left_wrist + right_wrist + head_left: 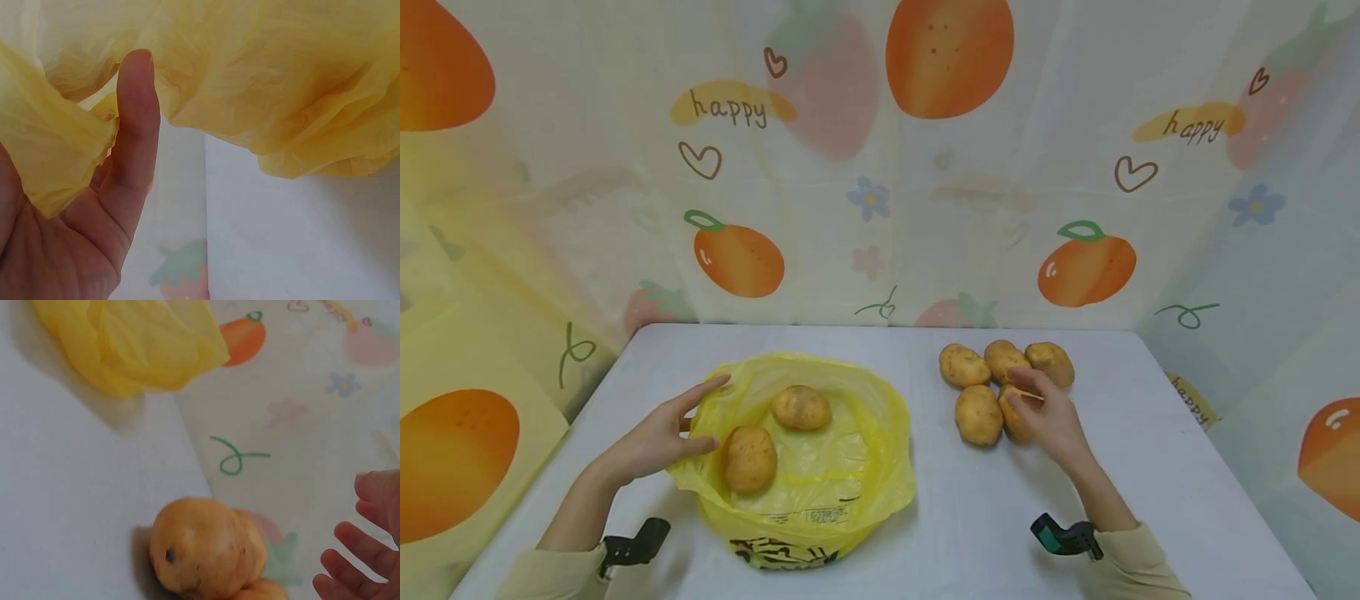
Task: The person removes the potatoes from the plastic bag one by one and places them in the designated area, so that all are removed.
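A yellow plastic bag [880, 467] stands with its mouth wide on the left half of the table, two potatoes [750, 459] inside it. At the bag's left rim, my left hand [658, 433] holds the film between its thumb and fingers; part of those fingers is hidden by the bag. In the left wrist view a fold of the bag [56, 156] lies across the palm. To the right, several potatoes [978, 415] sit grouped together. My right hand [1052, 421] hovers over the nearest right potato [1011, 427], partly covering it, fingers spread and holding nothing.
The white table [940, 533] ends at a back edge against a fruit-printed cloth [865, 250]. More of this cloth hangs along both sides. A dark band with a device [636, 543] is on the left wrist, and another [1063, 536] on the right.
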